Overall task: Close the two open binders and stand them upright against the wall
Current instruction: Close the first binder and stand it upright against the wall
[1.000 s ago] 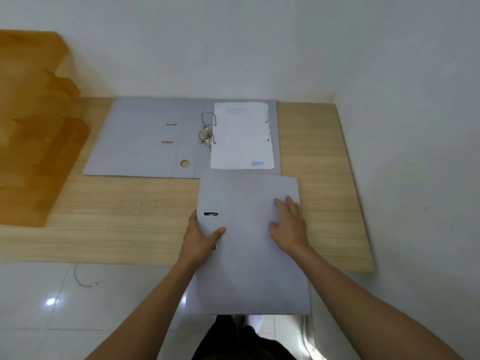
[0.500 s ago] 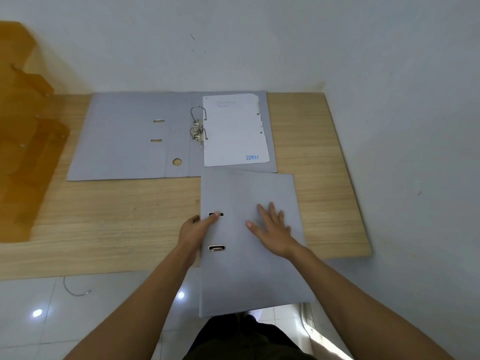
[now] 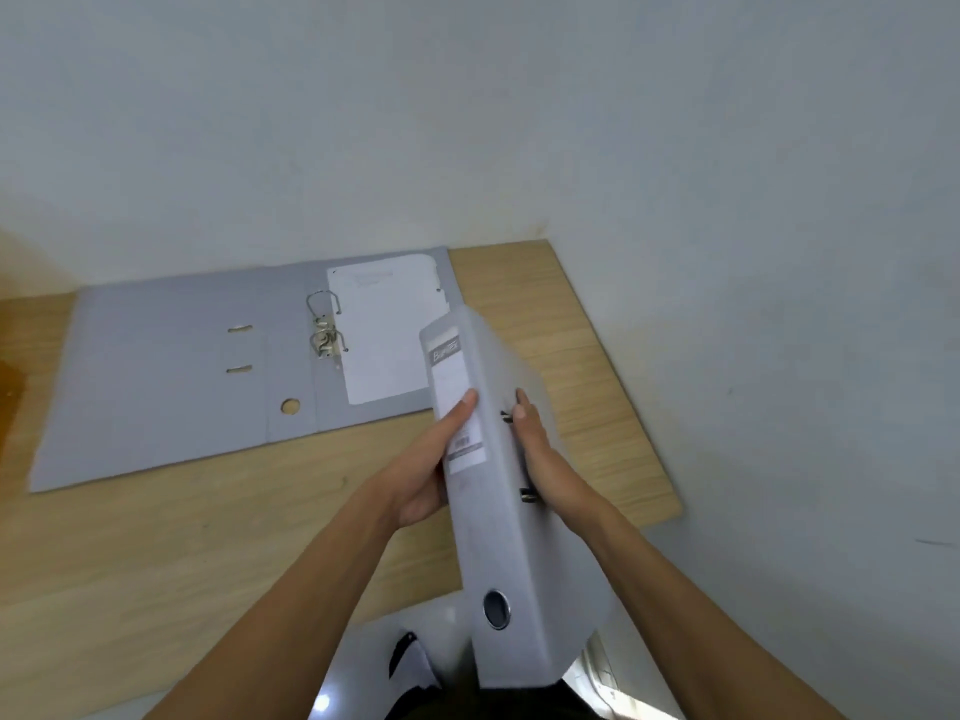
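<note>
A closed grey binder (image 3: 493,532) is lifted off the desk, spine up, its labelled end pointing away from me and its finger-hole end near my body. My left hand (image 3: 431,459) presses its left cover and my right hand (image 3: 545,459) its right cover, so both grip it. A second grey binder (image 3: 171,376) lies open and flat at the back of the wooden desk (image 3: 208,553), against the far wall. Its metal rings (image 3: 324,327) stand up in the middle and white sheets (image 3: 384,330) lie on its right half.
White walls (image 3: 727,252) meet in a corner at the desk's back right. The desk's right edge runs along the side wall. An orange-brown object shows at the far left edge (image 3: 8,387). Tiled floor lies below the desk's front edge.
The closed binder lay flat under both hands at the desk's front; now it is raised and turned onto its edge, spine up, clamped between my hands.
</note>
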{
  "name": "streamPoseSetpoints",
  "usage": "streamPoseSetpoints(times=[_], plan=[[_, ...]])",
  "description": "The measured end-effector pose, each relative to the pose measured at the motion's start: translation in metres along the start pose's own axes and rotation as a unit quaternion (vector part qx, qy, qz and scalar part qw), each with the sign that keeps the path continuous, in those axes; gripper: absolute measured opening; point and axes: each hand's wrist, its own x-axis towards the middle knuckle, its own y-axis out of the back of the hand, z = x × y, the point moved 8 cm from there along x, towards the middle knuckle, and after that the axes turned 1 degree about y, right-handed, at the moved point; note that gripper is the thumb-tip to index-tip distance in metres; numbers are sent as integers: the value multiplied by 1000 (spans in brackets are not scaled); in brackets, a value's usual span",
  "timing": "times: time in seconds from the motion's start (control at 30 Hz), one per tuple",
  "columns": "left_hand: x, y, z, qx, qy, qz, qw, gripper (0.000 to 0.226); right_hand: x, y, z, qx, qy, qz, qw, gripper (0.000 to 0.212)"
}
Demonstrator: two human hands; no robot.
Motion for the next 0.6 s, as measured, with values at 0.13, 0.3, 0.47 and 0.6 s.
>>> streamPoseSetpoints(times=[0.13, 0.3, 0.47, 0.6], plan=[[6, -37, 36, 59, -46, -32, 997, 61, -6, 33, -41, 49, 70, 18, 996, 109], [16, -83, 92, 186, -162, -69, 967, 58, -6, 94, -107, 26, 207, 53, 977, 99], [43, -107, 129, 307, -257, -26, 916, 82, 4, 148, -143, -24, 295, 61, 953, 83], [78, -105, 133, 362, -266, 23, 893, 92, 25, 172, -127, -23, 279, 59, 958, 85]])
